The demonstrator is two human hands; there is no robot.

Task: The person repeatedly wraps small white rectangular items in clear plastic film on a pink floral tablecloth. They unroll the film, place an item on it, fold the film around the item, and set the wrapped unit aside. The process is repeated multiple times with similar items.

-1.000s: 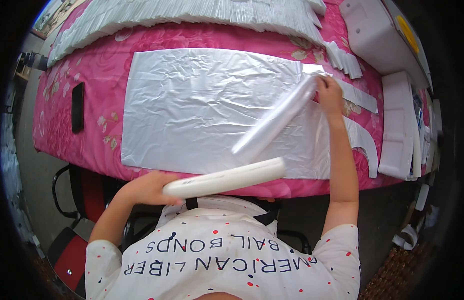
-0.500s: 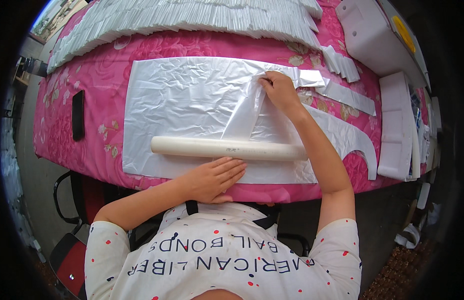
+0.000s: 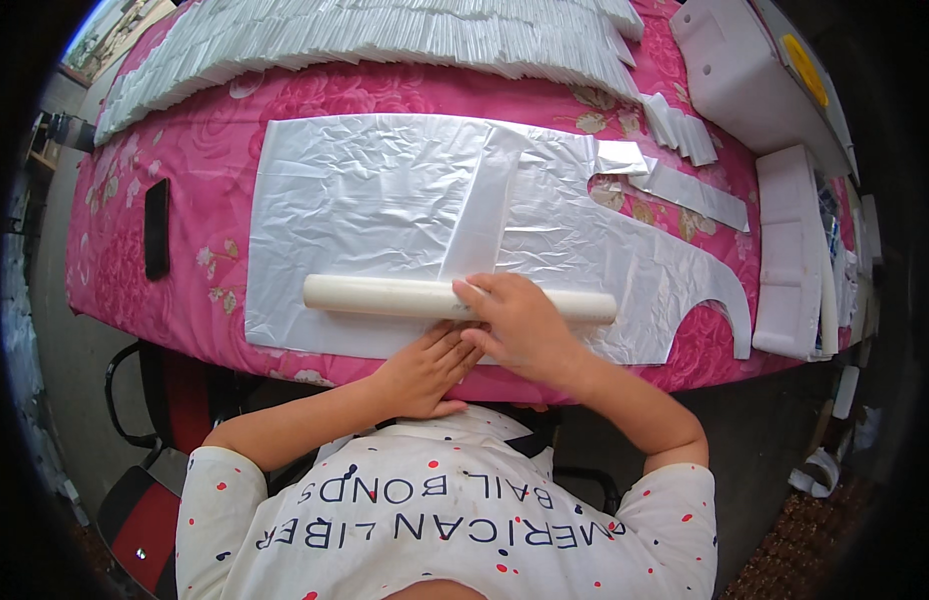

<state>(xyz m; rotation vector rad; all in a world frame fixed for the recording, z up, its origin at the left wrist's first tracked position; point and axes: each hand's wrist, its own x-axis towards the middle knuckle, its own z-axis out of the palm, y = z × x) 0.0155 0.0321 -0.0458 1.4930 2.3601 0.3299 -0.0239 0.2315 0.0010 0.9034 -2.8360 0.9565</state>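
Observation:
A silvery-white plastic apron [image 3: 375,205] lies flat and creased on the table, its curved cut-outs and strap end to the right. Across it runs a folded plastic strip [image 3: 482,210], reaching down to a white tube [image 3: 375,296] lying along the near side. My left hand [image 3: 430,370] rests flat at the apron's near edge, fingers stretched toward the tube. Over the middle of the tube is my right hand [image 3: 520,325], fingers on its top and thumb on the near side beside my left fingertips. The right palm's underside is hidden.
Long rows of folded white plastic [image 3: 385,40] fill the table's far side. A black phone [image 3: 157,230] lies at the left on the pink flowered cloth [image 3: 210,190]. White foam boxes [image 3: 790,255] stand at the right. A red and black chair [image 3: 175,395] is below left.
My right hand has let go of the strip at the apron's far edge and come back to the tube. The strip now lies flat. My left hand has barely moved.

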